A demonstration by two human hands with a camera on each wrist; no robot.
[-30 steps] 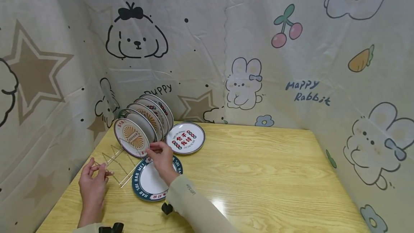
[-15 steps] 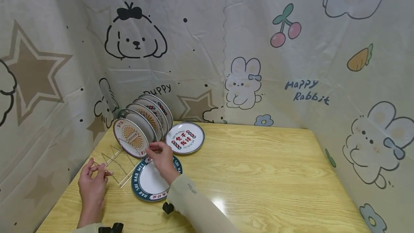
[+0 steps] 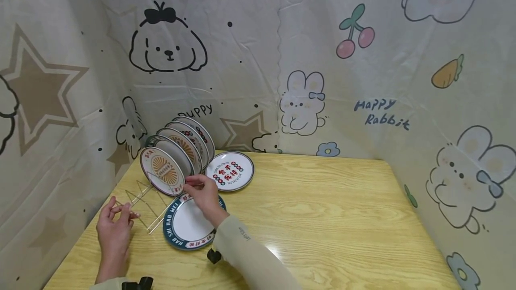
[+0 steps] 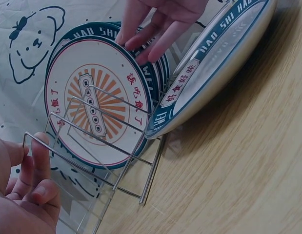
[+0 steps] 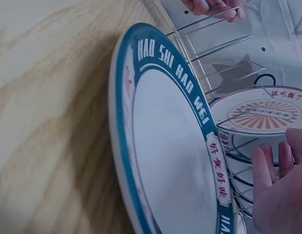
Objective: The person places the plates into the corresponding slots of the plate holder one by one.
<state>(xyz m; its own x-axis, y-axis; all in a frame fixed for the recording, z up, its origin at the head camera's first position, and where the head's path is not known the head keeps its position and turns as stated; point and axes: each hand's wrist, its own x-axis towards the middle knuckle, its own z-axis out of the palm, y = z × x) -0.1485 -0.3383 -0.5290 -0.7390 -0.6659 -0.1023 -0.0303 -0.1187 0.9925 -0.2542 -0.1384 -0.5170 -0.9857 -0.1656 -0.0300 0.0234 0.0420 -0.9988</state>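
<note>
Nearest, the left hand point(image 3: 114, 234) pinches the end wire of a metal dish rack point(image 4: 115, 187) between thumb and finger. The right sleeve point(image 3: 251, 254) carries small dark lettering, too fine to read surely. Just beside the rack, a teal-rimmed plate point(image 3: 191, 223) lies on the wooden bench point(image 3: 322, 218); its rim reads "HAO SHI HAO WEI", with a label 好食好味 in red. Above it, the right hand point(image 3: 204, 195) is grasping by the rim a sunburst plate point(image 3: 163, 164), which leans in the rack and bears 吃飯了 in red. Behind it stands a second plate point(image 3: 177, 152), with "HAO SHI" on its teal rim, then more plates point(image 3: 185, 141), tilted in a row. To the right, a white plate point(image 3: 230, 171) lies flat, with red characters inside and tiny text around them. Farthest, the printed cloth point(image 3: 242, 35) says "PUPPY" and "Happy Rabbit".
</note>
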